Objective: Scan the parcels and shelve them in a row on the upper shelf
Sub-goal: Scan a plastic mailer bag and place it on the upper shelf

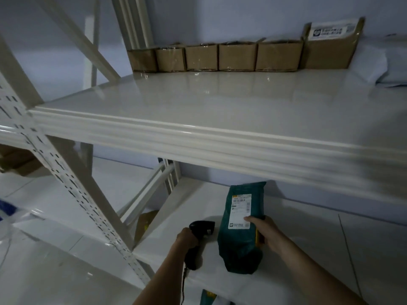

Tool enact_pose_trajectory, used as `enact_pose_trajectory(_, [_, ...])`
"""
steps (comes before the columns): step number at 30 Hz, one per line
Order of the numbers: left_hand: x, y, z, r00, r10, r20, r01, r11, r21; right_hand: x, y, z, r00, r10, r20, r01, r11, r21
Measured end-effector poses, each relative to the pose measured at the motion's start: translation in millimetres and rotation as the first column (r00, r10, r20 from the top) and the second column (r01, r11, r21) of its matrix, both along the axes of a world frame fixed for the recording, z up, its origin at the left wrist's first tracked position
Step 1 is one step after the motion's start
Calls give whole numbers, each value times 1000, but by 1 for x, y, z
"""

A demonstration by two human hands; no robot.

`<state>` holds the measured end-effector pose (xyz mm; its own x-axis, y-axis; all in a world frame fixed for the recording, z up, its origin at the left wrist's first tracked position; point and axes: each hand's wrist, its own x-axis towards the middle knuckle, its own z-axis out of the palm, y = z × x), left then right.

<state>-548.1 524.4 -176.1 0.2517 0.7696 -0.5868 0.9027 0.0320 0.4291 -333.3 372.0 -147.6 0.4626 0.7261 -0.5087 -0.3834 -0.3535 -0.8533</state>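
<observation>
Parcel (241,230), a green soft mailer below the upper shelf (198,133), is looking light; right hand (266,233) is pinching its edge, left hand (187,238) is gripping the scanner (201,227).

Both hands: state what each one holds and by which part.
The left hand grips the black handheld barcode scanner by its handle. The right hand holds the green plastic mailer bag by its right edge, thumb on the white label.
</observation>
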Motion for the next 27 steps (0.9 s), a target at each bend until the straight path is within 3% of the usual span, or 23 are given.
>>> enact_pose_trajectory(4, [-2, 2, -8, 990, 20, 138, -5, 994, -109, -15, -8, 5, 993, -111, 33, 112, 993, -29])
enact_pose_trajectory(10, [-14, 3, -2, 936, 4, 352, 19, 998, -60, -46, -40, 20, 959, -253, 125, 262, 963, -58])
enact_pose_trajectory(16, [-23, -34, 59, 702, 99, 706, 51, 981, -188, -78, -72, 36, 937, -328, 120, 335, 942, -35])
enact_pose_trajectory(22, [-16, -66, 112, 640, 234, 732, 145, 899, -414, -100, -104, 62, 916, -382, 122, 374, 924, 80])
enact_pose_trajectory(27, [-2, -96, 143, 653, 107, 750, 204, 929, -310, -98, -121, 67, 897, -426, 113, 408, 900, 151])
